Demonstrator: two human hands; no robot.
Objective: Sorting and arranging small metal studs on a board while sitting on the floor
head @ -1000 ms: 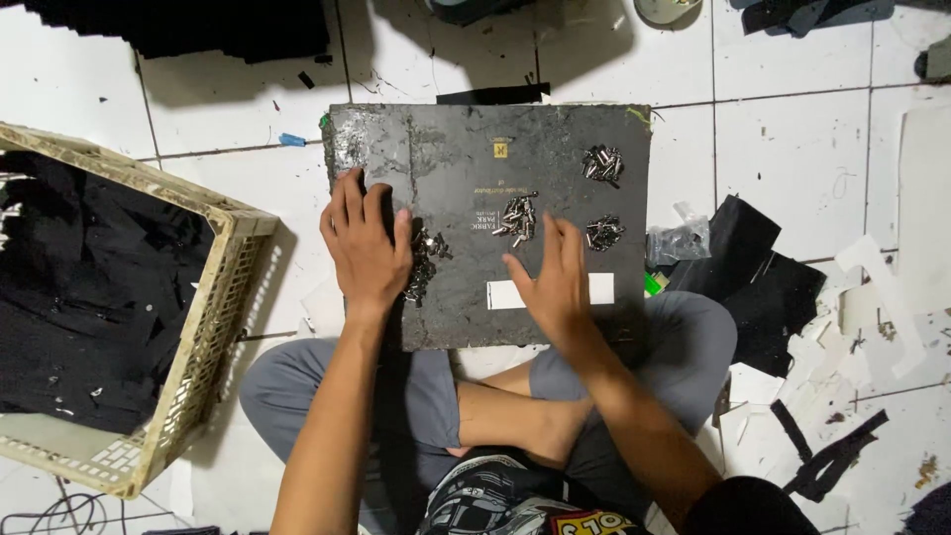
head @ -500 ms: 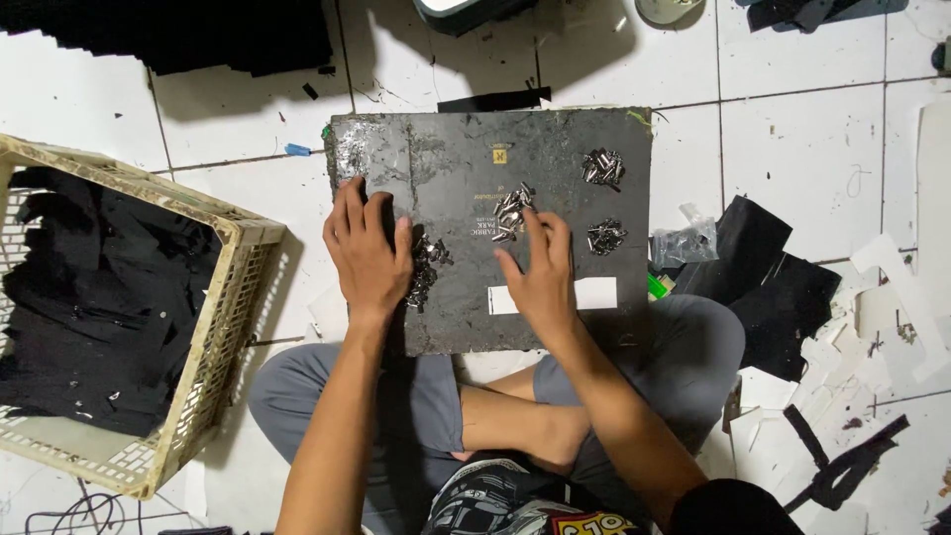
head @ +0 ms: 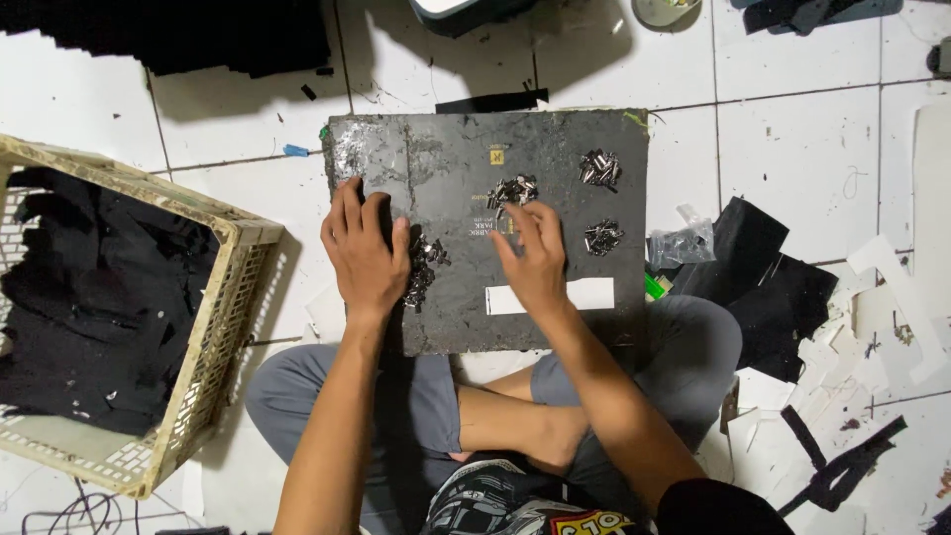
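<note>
A dark, rough, scuffed board (head: 555, 149) is seen, with shiny metal bits (head: 512, 188); the crate (head: 233, 287) is pale plastic.

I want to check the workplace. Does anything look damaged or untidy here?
Yes. The dark board is worn, with shiny scuffed patches at its far left corner. White and black scraps lie scattered over the tiled floor on the right.

Cream plastic crate (head: 233, 297) with black fabric (head: 89, 297) at left; clear bag (head: 679, 243), black scraps (head: 768, 282) at right.
</note>
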